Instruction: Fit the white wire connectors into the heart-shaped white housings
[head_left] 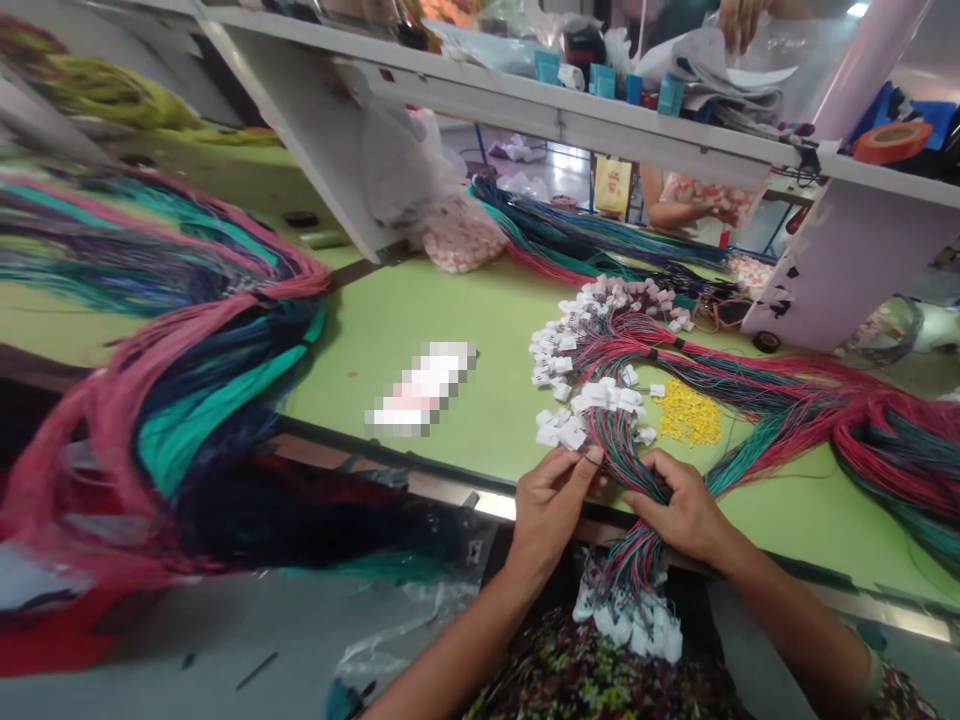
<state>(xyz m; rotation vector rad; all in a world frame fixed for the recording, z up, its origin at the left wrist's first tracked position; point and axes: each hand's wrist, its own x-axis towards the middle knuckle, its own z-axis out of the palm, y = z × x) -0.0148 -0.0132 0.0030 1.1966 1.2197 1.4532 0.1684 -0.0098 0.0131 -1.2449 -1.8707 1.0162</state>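
Head cam, L to R: big hank of pink, teal and dark wires (180, 400) heaped over the table edge, blurred near the lens, then green tabletop (450, 465) with a pixelated white-pink patch (420, 388) I can't make out. Left hand (551, 510) pinches the red-green wire bundle (626, 470) just below the white connectors (581, 400); right hand (679, 510) wraps the same bundle a bit further along. Hands are apart but close, both clamped on wires. More connectors on the bundle's hanging end (630, 620) dangle past the table edge by the lap. Yellow bits (686, 415) lie just right of the connector heap, and a second wire hank (900, 450) runs off right. Beyond, under a white shelf (480, 90), a co-worker's arm (675, 205) rests at another bench. Risks, my read: a hard tug could pull a wire out of its connector — strands are crossing, so tangles are likely too. Hanging connectors could snag on the edge, and any wire sweep would scatter the yellow bits.
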